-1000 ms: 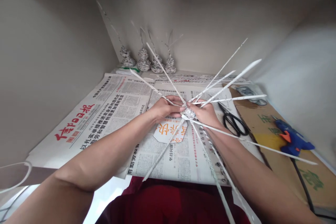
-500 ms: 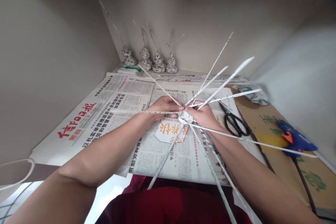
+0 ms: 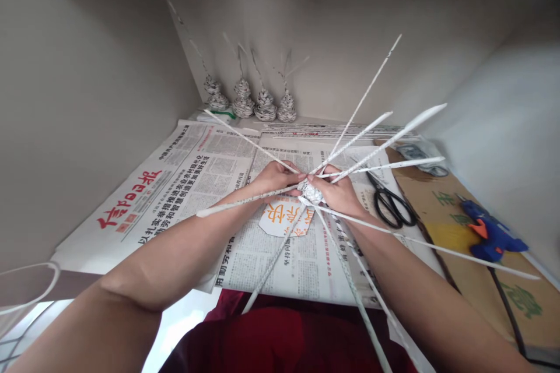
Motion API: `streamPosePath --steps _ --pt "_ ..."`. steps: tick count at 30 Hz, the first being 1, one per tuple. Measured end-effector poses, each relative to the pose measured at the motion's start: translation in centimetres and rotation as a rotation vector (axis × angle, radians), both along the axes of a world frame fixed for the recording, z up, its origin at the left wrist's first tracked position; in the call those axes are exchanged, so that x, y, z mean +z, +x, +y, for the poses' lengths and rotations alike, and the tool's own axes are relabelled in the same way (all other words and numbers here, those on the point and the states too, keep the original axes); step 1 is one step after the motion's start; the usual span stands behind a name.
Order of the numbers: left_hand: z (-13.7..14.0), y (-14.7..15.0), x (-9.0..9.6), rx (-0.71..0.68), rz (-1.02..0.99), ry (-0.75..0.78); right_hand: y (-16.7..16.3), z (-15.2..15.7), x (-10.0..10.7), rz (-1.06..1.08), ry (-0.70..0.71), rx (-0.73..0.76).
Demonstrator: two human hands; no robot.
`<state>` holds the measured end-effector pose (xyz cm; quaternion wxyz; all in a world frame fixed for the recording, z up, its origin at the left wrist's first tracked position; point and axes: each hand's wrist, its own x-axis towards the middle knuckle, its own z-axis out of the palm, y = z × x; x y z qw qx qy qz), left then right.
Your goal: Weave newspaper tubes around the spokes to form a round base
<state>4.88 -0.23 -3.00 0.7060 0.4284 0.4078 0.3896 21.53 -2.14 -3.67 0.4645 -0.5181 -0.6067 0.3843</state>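
Between my hands is a small woven ball of rolled newspaper strips, with several long paper rods sticking out all round. My left hand pinches at its far left side, fingers closed around the base of the rods. On the other side my right hand grips the woven piece, thumb against its top edge. One paper rod runs out to the left across my left forearm. Another rod crosses over my right wrist. Under the piece lies a cut card with orange characters.
Newspaper sheets cover the table. Several gourd-shaped woven paper pieces stand along the back wall, beside a row of loose paper rods. Black scissors, a blue glue gun and flattened cardboard lie at the right.
The rods have turned slightly with the woven piece. The left rod has swung down toward my forearm, and the upper ones tilt further right. Both hands keep their hold.
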Motion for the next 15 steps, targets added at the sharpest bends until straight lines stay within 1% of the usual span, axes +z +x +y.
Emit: streamPosePath --steps 5,8,12,15 --pt "-0.11 -0.18 0.22 -0.053 0.012 0.047 0.13 -0.09 0.09 -0.014 -0.007 0.001" --pt "0.01 -0.24 0.11 -0.079 0.044 0.077 0.18 0.02 -0.19 -0.019 0.014 0.023" --pt "0.23 -0.12 -0.18 -0.029 0.057 0.081 0.15 0.19 -0.30 -0.007 0.027 0.058" --pt "0.28 -0.03 -0.21 0.015 0.039 0.051 0.27 0.23 0.18 0.042 -0.034 0.112"
